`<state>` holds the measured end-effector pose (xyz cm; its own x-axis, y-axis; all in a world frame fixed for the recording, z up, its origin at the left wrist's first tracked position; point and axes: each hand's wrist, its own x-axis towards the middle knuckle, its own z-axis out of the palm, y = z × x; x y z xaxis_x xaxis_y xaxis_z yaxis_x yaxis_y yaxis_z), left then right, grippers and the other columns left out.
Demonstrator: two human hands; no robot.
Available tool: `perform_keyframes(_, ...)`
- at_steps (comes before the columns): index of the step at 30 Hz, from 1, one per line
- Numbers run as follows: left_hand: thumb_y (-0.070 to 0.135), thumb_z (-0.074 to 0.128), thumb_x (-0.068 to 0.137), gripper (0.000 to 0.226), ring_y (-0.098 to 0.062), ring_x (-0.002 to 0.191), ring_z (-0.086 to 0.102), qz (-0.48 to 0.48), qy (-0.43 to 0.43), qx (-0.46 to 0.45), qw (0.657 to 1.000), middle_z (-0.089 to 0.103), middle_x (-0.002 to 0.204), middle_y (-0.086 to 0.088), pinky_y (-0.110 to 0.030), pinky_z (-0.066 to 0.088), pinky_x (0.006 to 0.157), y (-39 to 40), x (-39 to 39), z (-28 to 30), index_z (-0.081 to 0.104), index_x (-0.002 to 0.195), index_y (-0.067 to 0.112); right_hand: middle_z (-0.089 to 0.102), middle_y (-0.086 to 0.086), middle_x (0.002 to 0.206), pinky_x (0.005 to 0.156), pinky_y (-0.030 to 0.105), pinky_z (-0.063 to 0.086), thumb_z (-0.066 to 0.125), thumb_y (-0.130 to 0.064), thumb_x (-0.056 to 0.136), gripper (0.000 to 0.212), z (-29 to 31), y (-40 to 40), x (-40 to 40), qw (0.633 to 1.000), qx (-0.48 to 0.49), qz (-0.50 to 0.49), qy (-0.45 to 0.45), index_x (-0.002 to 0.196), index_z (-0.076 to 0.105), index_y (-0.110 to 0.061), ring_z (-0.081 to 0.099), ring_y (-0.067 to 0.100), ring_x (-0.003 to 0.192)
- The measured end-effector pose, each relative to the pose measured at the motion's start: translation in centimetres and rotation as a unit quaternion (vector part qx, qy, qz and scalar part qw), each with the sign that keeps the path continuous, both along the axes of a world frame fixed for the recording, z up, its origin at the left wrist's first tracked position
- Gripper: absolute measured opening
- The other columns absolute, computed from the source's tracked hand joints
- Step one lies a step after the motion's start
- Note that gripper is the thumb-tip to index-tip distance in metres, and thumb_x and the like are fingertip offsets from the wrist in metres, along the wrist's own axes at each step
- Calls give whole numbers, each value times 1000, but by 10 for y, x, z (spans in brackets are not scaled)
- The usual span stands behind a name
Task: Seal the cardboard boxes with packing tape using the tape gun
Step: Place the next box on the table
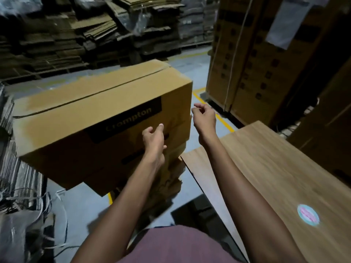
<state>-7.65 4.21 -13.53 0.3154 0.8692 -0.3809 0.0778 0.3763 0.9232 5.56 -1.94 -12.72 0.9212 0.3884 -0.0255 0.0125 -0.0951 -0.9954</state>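
Note:
A brown cardboard box (91, 109) printed "Crompton" sits tilted on top of lower boxes (171, 179), left of centre. Its top flaps are folded shut, and a dark seam runs along the middle with no tape that I can make out. My left hand (153, 137) is against the box's near side, below the printed label, fingers loosely curled and holding nothing. My right hand (204, 118) hovers just off the box's right corner with relaxed, slightly curled fingers, apart from the cardboard. No tape gun is in view.
A wooden table (275, 168) with a round sticker (308, 215) stands at the right. Tall stacked cartons (252, 63) rise behind it. Piles of flattened cardboard (76, 35) fill the back and the left edge. Loose strapping (38, 205) lies on the grey floor, which has yellow lines (224, 122).

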Motion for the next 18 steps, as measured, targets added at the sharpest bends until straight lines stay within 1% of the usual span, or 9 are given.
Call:
perform_keyframes(2, 34, 58, 101, 46, -21, 117, 57, 22, 7, 55, 998, 55, 135, -5, -38, 53, 96, 0, 8, 3, 47, 143, 22, 65, -3, 115, 101, 41, 51, 58, -25, 99, 23, 16, 21, 10, 997, -24, 1, -77, 120, 65, -19, 61, 20, 113)
perform_keyframes(5, 27, 66, 96, 32, -14, 113, 58, 47, 33, 273, 960, 61, 125, 2, -37, 52, 98, -6, 17, 17, 60, 126, 26, 63, 6, 125, 102, 38, 45, 55, -23, 98, 30, 46, 51, 25, 973, -49, 28, -223, 125, 65, -15, 56, 23, 119)
perform_keyframes(6, 26, 67, 94, 31, -13, 114, 58, 61, 29, 301, 951, 60, 124, 4, -36, 51, 97, -6, 21, 21, 60, 124, 27, 64, 7, 125, 100, 38, 47, 55, -23, 97, 31, 57, 65, 29, 964, -49, 53, -256, 125, 66, -14, 58, 23, 118)
perform_keyframes(9, 21, 68, 94, 41, -15, 119, 53, 146, 19, 281, 948, 52, 132, 1, -31, 46, 100, 2, 29, 30, 54, 133, 21, 69, 5, 120, 90, 32, 54, 56, -24, 97, 32, 85, 114, 33, 934, -75, 185, -296, 123, 68, -10, 64, 21, 105)
perform_keyframes(10, 20, 67, 94, 45, -16, 124, 49, 174, 27, 296, 939, 47, 137, -1, -28, 42, 100, 5, 28, 31, 51, 136, 19, 71, 7, 119, 90, 35, 55, 57, -25, 97, 32, 92, 131, 32, 918, -100, 231, -306, 122, 69, -9, 66, 22, 104)
perform_keyframes(12, 18, 68, 92, 49, -20, 131, 38, 215, 91, 393, 889, 40, 142, -5, -30, 37, 101, 13, 19, 31, 48, 137, 16, 73, 11, 117, 91, 39, 56, 59, -27, 97, 32, 103, 163, 27, 881, -148, 309, -327, 122, 70, -10, 68, 26, 106)
perform_keyframes(15, 30, 69, 89, 53, -30, 135, 35, 215, 264, 518, 785, 44, 142, -10, -46, 34, 104, 42, -1, 17, 50, 135, 14, 72, 17, 117, 89, 35, 51, 59, -25, 100, 33, 105, 204, 14, 828, -188, 385, -362, 123, 70, -3, 66, 29, 110)
perform_keyframes(16, 35, 70, 88, 55, -33, 136, 36, 197, 313, 531, 763, 45, 143, -11, -50, 32, 105, 51, -8, 13, 50, 135, 14, 73, 18, 116, 89, 36, 50, 59, -25, 100, 33, 103, 216, 9, 815, -204, 397, -368, 120, 71, -2, 66, 30, 110)
perform_keyframes(18, 43, 71, 88, 61, -35, 140, 35, 152, 377, 537, 739, 46, 145, -14, -53, 29, 107, 69, -16, 6, 50, 136, 14, 73, 15, 105, 92, 39, 53, 59, -30, 100, 33, 96, 240, 2, 801, -233, 410, -370, 113, 73, -4, 67, 32, 105)
